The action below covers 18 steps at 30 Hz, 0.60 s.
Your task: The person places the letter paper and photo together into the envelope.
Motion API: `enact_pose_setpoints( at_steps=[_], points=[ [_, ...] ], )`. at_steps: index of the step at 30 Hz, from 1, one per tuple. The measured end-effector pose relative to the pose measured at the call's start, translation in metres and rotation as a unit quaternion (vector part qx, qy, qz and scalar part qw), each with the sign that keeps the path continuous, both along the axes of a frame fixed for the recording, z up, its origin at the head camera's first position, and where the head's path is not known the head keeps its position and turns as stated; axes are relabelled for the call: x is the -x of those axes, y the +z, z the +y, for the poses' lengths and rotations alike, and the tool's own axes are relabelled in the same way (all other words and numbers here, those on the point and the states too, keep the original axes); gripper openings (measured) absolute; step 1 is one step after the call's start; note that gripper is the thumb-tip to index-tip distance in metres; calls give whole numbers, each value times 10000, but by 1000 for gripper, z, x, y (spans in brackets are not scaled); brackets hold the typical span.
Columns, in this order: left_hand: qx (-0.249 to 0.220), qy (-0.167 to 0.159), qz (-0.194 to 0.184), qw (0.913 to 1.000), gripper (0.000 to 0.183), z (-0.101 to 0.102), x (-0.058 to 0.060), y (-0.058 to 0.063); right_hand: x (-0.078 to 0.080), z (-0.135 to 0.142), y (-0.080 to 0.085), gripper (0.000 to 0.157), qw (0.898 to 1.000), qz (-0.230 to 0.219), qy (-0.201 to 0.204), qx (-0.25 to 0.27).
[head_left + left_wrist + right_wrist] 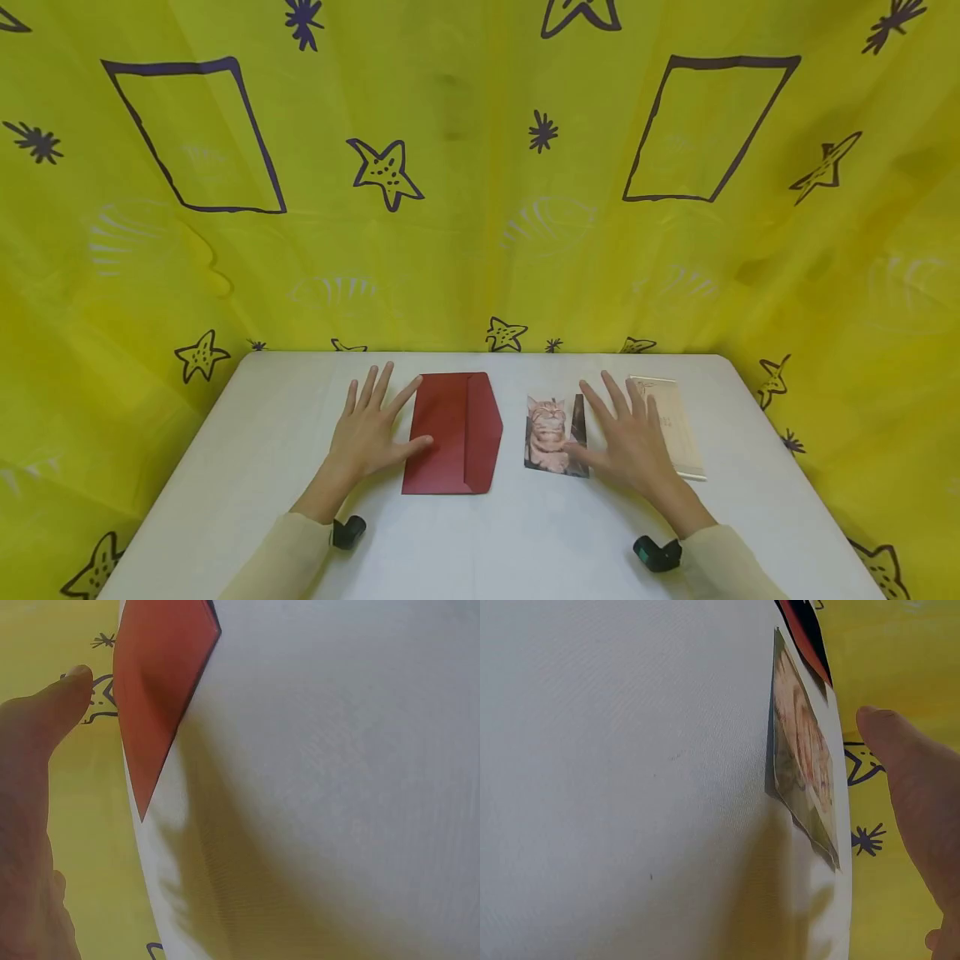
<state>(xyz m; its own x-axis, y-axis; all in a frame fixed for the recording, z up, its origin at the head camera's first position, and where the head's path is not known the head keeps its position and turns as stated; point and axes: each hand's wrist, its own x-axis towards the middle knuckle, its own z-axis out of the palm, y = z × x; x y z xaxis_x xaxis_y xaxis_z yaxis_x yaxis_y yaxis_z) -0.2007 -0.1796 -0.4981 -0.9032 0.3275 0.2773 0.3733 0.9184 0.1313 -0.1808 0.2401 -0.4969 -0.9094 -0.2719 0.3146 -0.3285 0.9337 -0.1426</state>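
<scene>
A red envelope (442, 433) lies on the white table with its pointed flap (483, 433) folded out to the right. Over its left edge my left hand (369, 436) is spread, thumb and index finger overlapping the red paper in the head view. A cat picture card (547, 433) lies to the right of the envelope. My right hand (630, 437) hovers with fingers spread between that card and a cream-coloured flat packet (678, 425), its thumb overlapping the card's right side. Both hands hold nothing. In the wrist views, the envelope (161, 682) and card (802, 742) lie beyond the hands' shadows.
The white table (472, 550) has its far edge against a yellow curtain (465, 250) printed with stars and shells, which also hangs at both sides. A small dark device sits on each wrist, the left one (348, 532) and the right one (657, 553).
</scene>
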Motion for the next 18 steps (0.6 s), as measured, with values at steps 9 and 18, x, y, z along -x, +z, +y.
enact_pose_setpoints(
  at_steps=[9, 18],
  points=[
    [-13, -26, -43, 10000, 94, 2, 0, -1, 3, -12, 1, 99, 9998, 32, 178, -65],
    [-8, -73, -128, 9999, 94, 6, 2, -3, 10, -29, -3, 100, 9988, 157, 460, 88]
  ],
)
